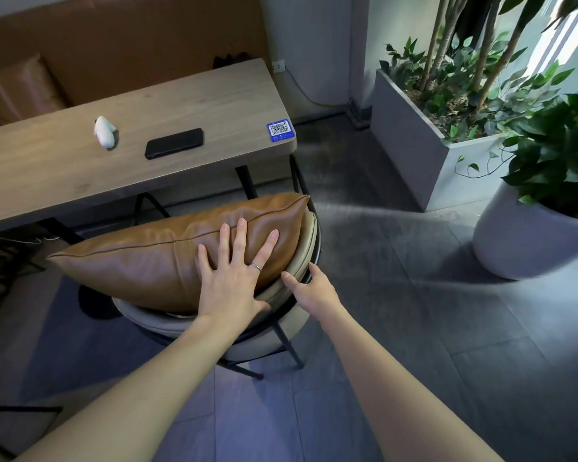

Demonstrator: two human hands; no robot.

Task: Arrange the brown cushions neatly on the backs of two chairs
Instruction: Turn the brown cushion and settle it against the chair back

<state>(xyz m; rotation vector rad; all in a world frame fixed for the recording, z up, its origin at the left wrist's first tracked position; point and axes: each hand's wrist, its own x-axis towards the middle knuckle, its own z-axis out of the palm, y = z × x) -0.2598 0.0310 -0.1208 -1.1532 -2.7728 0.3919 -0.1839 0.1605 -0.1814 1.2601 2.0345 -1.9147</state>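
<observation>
A brown leather cushion [141,258] lies across a beige padded chair [301,248] with a black metal frame, pushed under the wooden table. My left hand [234,271] rests flat on the cushion's right half, fingers spread, a ring on one finger. Just right of it, my right hand [311,288] grips the chair's curved back rim, thumb on the beige padding. A second brown cushion [20,85] leans on the brown bench behind the table at the far left.
The wooden table [64,168] holds a black phone [174,143], a white earbud case [105,130] and a blue QR sticker [281,131]. A grey planter box [411,141] and a round white pot [521,241] with plants stand to the right on the grey tile floor.
</observation>
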